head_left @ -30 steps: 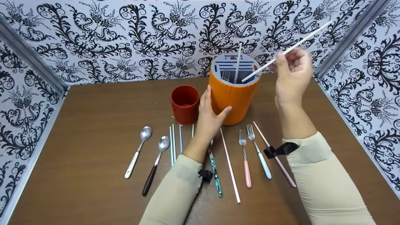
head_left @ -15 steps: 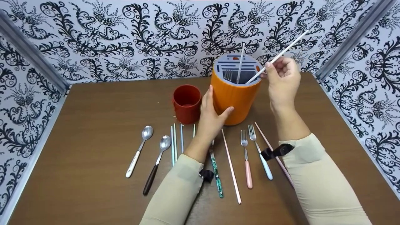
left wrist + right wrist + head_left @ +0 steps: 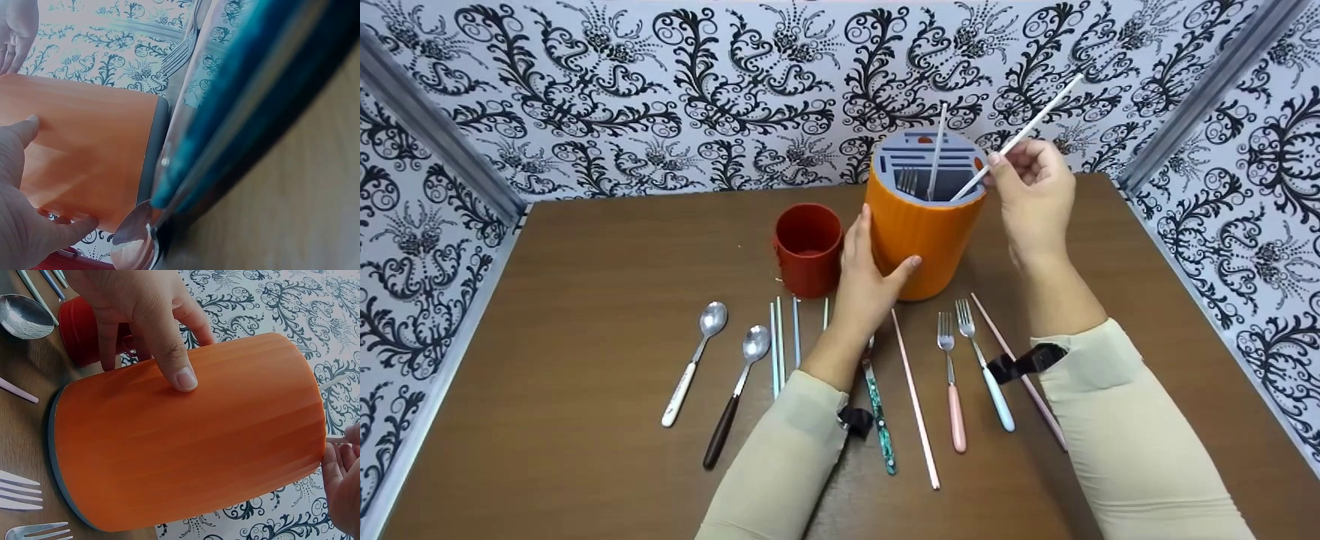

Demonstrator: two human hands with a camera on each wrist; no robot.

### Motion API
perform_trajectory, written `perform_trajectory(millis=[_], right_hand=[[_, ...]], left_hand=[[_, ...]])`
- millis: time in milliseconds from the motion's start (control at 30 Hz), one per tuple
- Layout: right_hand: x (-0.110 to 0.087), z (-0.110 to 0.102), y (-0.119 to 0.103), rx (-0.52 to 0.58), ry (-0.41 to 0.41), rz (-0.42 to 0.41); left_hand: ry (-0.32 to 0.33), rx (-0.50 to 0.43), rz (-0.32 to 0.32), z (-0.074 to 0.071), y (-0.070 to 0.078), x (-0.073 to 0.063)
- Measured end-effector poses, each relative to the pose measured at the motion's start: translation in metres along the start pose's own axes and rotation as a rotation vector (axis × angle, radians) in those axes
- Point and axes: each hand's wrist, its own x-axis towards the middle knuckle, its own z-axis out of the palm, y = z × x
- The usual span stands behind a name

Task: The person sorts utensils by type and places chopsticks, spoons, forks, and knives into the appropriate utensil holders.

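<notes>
On the table [image 3: 607,300], only the head view shows the holder's [image 3: 930,232] slots [image 3: 913,157].

The tall orange cylindrical holder [image 3: 926,240] looks smooth plastic; beneath it, the flat brown surface [image 3: 622,259] shows wood grain.

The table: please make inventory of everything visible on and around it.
Table: 1, brown, below
Holder: 1, orange, grey top, table's rear
Cup: 1, red, left of holder
Spoons: 3, white, brown and green handles, table
Forks: 2, pink and pale-blue handles, table
Fork tines: count unclear, silver, inside holder
Chopsticks: 6 visible, blue, green and pink, table
Other chopsticks: 2, whitish, one in holder, one held
Walls: 3, white, black-patterned, around table
Corner strips: 2, grey, between walls
Left grip: 1, bare, on holder
Right grip: 1, bare, pinching whitish chopstick, holder's right
Sleeves: 2, beige, near edge
Wrist cameras: 2, black, by sleeves
</notes>
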Motion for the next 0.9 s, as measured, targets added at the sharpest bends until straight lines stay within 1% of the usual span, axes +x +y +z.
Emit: perform_trajectory(millis=[200, 367, 667, 733, 800, 900], right_hand=[[-0.001, 0.000, -0.001, 0.015, -0.006, 0.033], [-0.002, -0.001, -0.001, 0.046, 0.000, 0.031], [-0.001, -0.002, -0.002, 0.046, 0.017, 0.041], [0.003, -0.002, -0.003, 0.020, 0.013, 0.054], [0.008, -0.002, -0.006, -0.029, -0.002, 0.089], [0.017, -0.001, -0.012, -0.149, -0.048, 0.150]], left_hand=[[-0.001, 0.001, -0.008, 0.000, -0.001, 0.000], [-0.009, -0.002, -0.016, 0.000, -0.001, 0.000], [-0.006, 0.002, -0.008, 0.000, -0.001, 0.001], [-0.005, 0.004, -0.004, 0.000, -0.001, 0.001], [-0.003, 0.007, 0.002, 0.001, -0.001, 0.001], [0.001, 0.008, 0.013, 0.001, -0.002, 0.001]])
